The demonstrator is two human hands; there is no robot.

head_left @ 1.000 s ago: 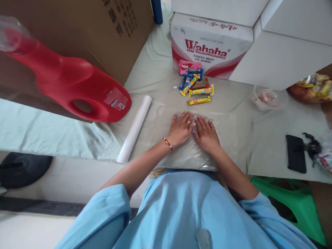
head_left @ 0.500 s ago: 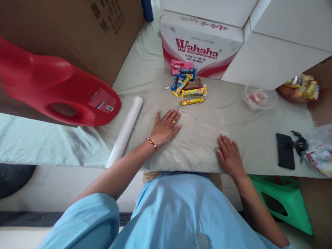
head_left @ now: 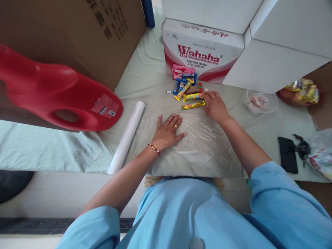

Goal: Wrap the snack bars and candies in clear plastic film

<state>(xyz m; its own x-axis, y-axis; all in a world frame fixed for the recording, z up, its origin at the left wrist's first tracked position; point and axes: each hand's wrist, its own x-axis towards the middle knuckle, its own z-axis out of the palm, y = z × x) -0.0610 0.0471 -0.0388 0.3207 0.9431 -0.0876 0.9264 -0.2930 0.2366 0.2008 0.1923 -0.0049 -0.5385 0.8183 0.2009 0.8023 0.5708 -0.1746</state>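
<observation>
In front of the Wahaha carton (head_left: pixel 202 50), the right hand (head_left: pixel 215 106) is covering yellow snack bars' (head_left: pixel 192 97) ends, grip unclear; farther out, the left hand (head_left: pixel 168 132) is lying spread on plastic film (head_left: pixel 202 152).

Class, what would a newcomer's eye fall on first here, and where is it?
Probably the big red jug at the left, before a brown carton. Next, bright snacks in front of the Wahaha box, the right hand at two yellow bars. Nearer, the left hand lies spread on a clear plastic sheet.

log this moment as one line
left hand: flat on clear plastic sheet | right hand: at yellow packets | white roll: left of sheet
</observation>
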